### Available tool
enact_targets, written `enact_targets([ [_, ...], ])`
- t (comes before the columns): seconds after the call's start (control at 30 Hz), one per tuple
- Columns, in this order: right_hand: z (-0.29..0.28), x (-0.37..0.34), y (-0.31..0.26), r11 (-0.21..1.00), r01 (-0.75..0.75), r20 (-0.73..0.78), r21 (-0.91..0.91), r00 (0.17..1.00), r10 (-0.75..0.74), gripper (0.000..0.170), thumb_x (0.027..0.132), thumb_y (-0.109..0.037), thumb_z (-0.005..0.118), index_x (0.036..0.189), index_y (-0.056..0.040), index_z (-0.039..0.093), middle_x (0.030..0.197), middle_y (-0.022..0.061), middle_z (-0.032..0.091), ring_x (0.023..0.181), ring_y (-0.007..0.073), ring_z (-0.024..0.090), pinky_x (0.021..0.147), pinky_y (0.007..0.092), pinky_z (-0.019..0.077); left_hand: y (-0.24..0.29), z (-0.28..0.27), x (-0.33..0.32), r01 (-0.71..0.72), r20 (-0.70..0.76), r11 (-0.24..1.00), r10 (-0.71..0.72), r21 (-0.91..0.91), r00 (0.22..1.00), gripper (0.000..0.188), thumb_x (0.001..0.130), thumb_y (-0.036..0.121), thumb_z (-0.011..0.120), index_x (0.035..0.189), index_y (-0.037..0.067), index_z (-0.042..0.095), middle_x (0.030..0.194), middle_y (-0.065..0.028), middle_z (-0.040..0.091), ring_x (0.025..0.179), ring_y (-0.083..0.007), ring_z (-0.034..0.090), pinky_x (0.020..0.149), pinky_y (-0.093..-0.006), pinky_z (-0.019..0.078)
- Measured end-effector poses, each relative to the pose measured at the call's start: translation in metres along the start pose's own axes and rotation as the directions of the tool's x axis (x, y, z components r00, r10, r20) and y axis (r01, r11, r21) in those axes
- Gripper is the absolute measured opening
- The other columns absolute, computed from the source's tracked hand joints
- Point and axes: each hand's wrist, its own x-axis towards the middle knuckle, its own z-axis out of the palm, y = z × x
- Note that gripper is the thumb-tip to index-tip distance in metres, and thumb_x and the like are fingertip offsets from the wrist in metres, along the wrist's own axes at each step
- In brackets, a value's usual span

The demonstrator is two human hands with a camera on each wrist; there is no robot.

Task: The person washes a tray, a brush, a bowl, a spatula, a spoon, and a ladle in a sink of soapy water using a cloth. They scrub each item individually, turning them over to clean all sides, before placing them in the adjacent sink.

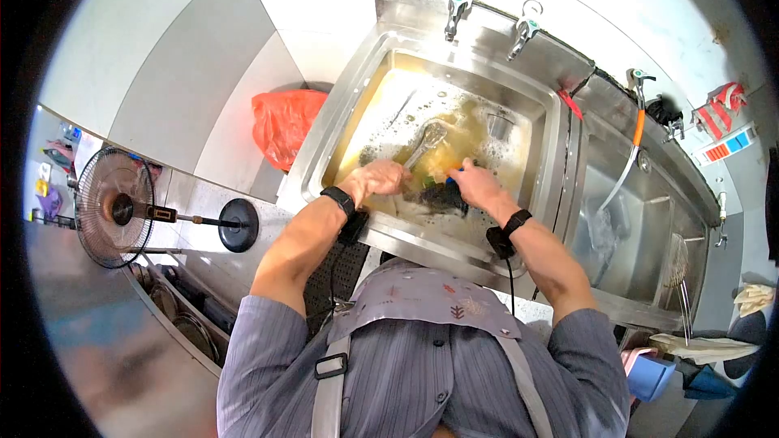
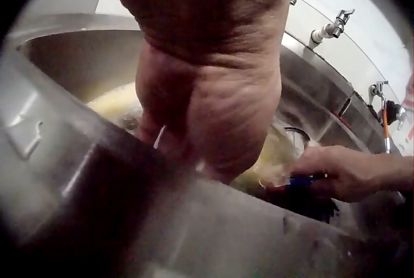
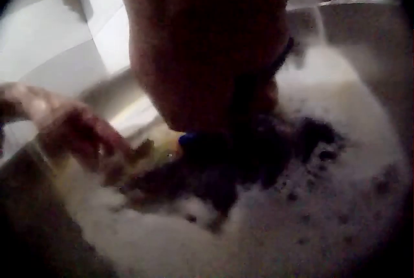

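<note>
Soapy, cloudy water fills the metal sink (image 1: 561,164). Over its near side, the left hand (image 1: 381,178) bends down toward the water beside a metal ladle-like utensil (image 1: 430,137); its fingertips are hidden, and whether it holds anything is unclear. To its right, the right hand (image 1: 479,185) grips a blue item (image 2: 301,179), seen in the left wrist view, with the thumb and fingers round it. A yellow piece (image 1: 441,164) lies between the hands. Below the right hand, a dark mass (image 3: 213,174) is partly under the suds in the right wrist view.
Two taps (image 1: 458,6) are mounted behind the sink. A second basin (image 1: 637,219) with a hose (image 1: 623,178) and a whisk (image 1: 677,268) is at the right. A red plastic bag (image 1: 286,123) and a fan (image 1: 118,207) stand left.
</note>
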Motion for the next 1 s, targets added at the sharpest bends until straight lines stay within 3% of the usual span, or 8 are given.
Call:
enact_targets([
  [0.1,0.005,0.000,0.005,1.000,-0.023,-0.037,0.013,0.999,0.023,0.044,0.091,0.002,0.053,0.130,-0.0146,0.064,0.114,0.0238,0.058,0.093,0.0429,0.069,0.081,0.0512,0.0571,-0.010,0.011,0.005,-0.122,-0.046,0.989,0.126,0.080,0.991,0.045,0.086,0.022,0.067,0.129,0.010,0.067,0.092,-0.0184,0.073,0.087,-0.0369,0.070,0.077,-0.0463,0.0546],
  [0.4,-0.010,-0.005,0.023,0.997,0.062,-0.303,0.039,0.952,-0.047,0.035,0.097,-0.007,0.054,0.127,-0.0174,0.069,0.100,0.0195,0.062,0.088,0.0381,0.068,0.075,0.0485,0.0563,0.028,-0.026,-0.005,0.150,0.193,0.986,-0.160,0.069,0.968,0.046,0.086,0.020,0.066,0.131,0.014,0.067,0.102,-0.0188,0.074,0.097,-0.0372,0.070,0.084,-0.0457,0.0553],
  [0.67,-0.098,-0.029,0.036,0.946,0.089,-0.333,-0.312,0.922,-0.197,0.050,0.090,-0.006,0.059,0.137,-0.0225,0.061,0.098,0.0138,0.058,0.092,0.0354,0.066,0.073,0.0454,0.0554,0.031,-0.028,-0.004,0.012,0.090,0.999,-0.016,0.048,0.996,0.043,0.087,0.018,0.064,0.129,0.010,0.068,0.106,-0.0188,0.074,0.098,-0.0380,0.069,0.086,-0.0480,0.0544],
  [0.8,-0.163,-0.051,0.040,0.964,0.043,-0.567,-0.262,0.802,-0.189,0.054,0.086,-0.002,0.061,0.137,-0.0201,0.060,0.102,0.0120,0.061,0.095,0.0333,0.066,0.075,0.0439,0.0564,-0.014,0.001,0.026,-0.205,0.261,0.877,0.094,0.436,0.961,0.031,0.087,0.018,0.064,0.114,0.008,0.073,0.102,-0.0151,0.075,0.096,-0.0353,0.070,0.083,-0.0451,0.0558],
  [0.83,-0.167,-0.058,0.041,0.965,0.034,-0.564,-0.262,0.806,-0.182,0.054,0.086,-0.002,0.061,0.137,-0.0201,0.060,0.102,0.0120,0.061,0.095,0.0333,0.066,0.075,0.0439,0.0564,-0.017,0.007,0.030,-0.030,0.073,0.997,0.025,0.068,0.997,0.021,0.085,0.017,0.065,0.102,0.009,0.073,0.096,-0.0119,0.075,0.092,-0.0335,0.071,0.078,-0.0443,0.0566],
  [0.9,-0.172,-0.075,0.052,0.987,0.037,-0.607,-0.156,0.785,-0.125,0.050,0.091,-0.006,0.058,0.138,-0.0193,0.060,0.103,0.0119,0.062,0.101,0.0325,0.066,0.078,0.0454,0.0566,0.004,-0.009,0.018,0.016,0.046,0.995,-0.020,0.098,0.999,0.019,0.084,0.015,0.064,0.099,0.010,0.074,0.094,-0.0109,0.075,0.091,-0.0336,0.071,0.076,-0.0445,0.0566],
  [0.93,-0.160,-0.084,0.069,0.987,0.024,-0.605,-0.158,0.788,-0.116,0.050,0.091,-0.006,0.058,0.138,-0.0193,0.060,0.103,0.0119,0.062,0.101,0.0325,0.066,0.078,0.0454,0.0566,0.024,-0.027,0.008,0.072,0.015,0.989,-0.075,0.126,0.997,0.017,0.083,0.014,0.064,0.096,0.011,0.074,0.092,-0.0100,0.075,0.090,-0.0336,0.072,0.075,-0.0446,0.0567],
  [1.0,-0.113,-0.104,0.119,0.917,-0.049,-0.212,-0.395,0.976,-0.040,0.045,0.096,-0.010,0.053,0.139,-0.0193,0.060,0.103,0.0125,0.063,0.100,0.0341,0.068,0.080,0.0471,0.0575,0.030,-0.039,0.004,0.026,-0.016,0.994,-0.024,0.107,1.000,0.019,0.082,0.013,0.062,0.097,0.013,0.075,0.092,-0.0124,0.075,0.092,-0.0361,0.072,0.077,-0.0465,0.0567],
])
